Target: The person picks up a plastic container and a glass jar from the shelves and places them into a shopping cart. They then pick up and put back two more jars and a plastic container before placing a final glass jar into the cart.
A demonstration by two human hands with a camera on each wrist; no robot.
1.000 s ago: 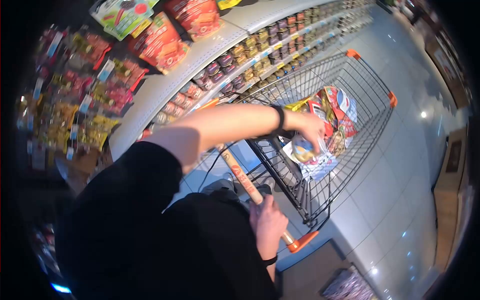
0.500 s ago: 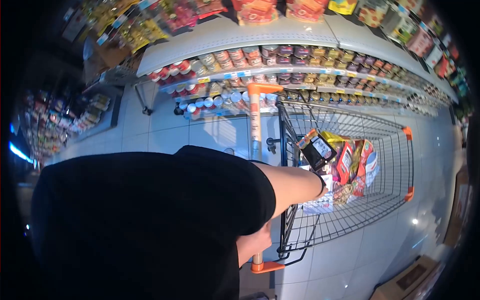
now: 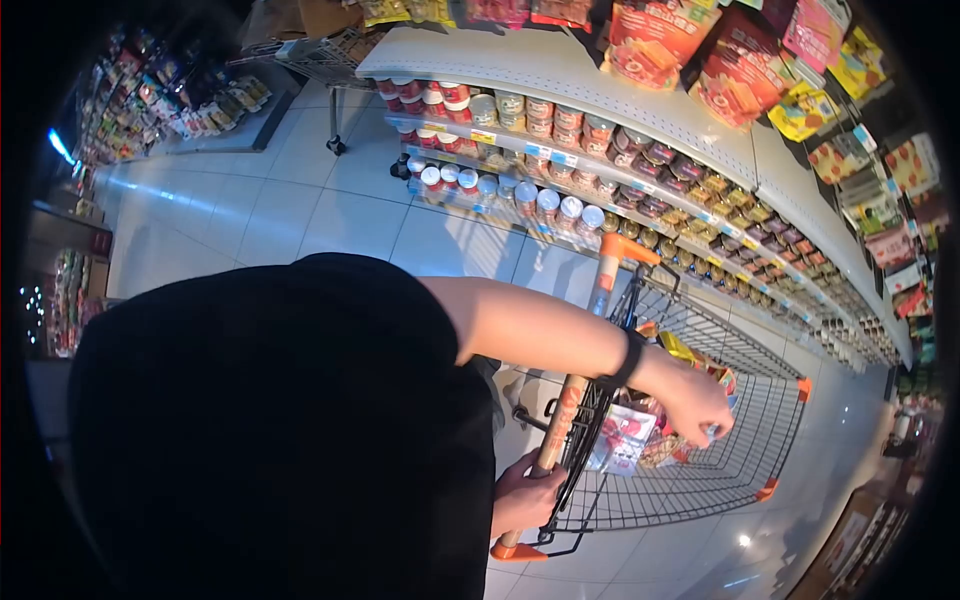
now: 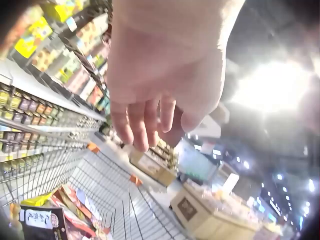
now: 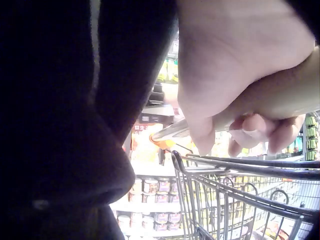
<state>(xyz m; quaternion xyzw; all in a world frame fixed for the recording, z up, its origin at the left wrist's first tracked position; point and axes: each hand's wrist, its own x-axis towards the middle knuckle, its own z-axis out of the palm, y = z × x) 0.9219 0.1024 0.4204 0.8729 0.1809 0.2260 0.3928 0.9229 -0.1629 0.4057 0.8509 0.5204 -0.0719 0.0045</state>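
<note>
My right hand [image 3: 525, 495] grips the wooden handle [image 3: 565, 410] of a wire shopping cart [image 3: 745, 475] near its orange end cap. The right wrist view shows that hand [image 5: 240, 100] curled round the handle [image 5: 280, 95]. My left hand [image 3: 700, 405], with a black band on the wrist, hangs over the cart's basket above several snack packets [image 3: 625, 440]. In the left wrist view its fingers [image 4: 150, 125] hang loosely curled and hold nothing, with the packets [image 4: 55, 220] below.
A long shelf of jars and cans [image 3: 560, 120] runs beside the cart, with snack bags [image 3: 700, 50] hanging above it. Pale floor tiles [image 3: 300, 210] stretch behind me. Another wire cart [image 3: 320, 55] stands at the far end, and a cardboard display [image 3: 850, 530] stands lower right.
My left hand, which was on a clear packet inside the cart, has lifted and now hangs empty above it. My head has turned. The right hand keeps its hold on the handle.
</note>
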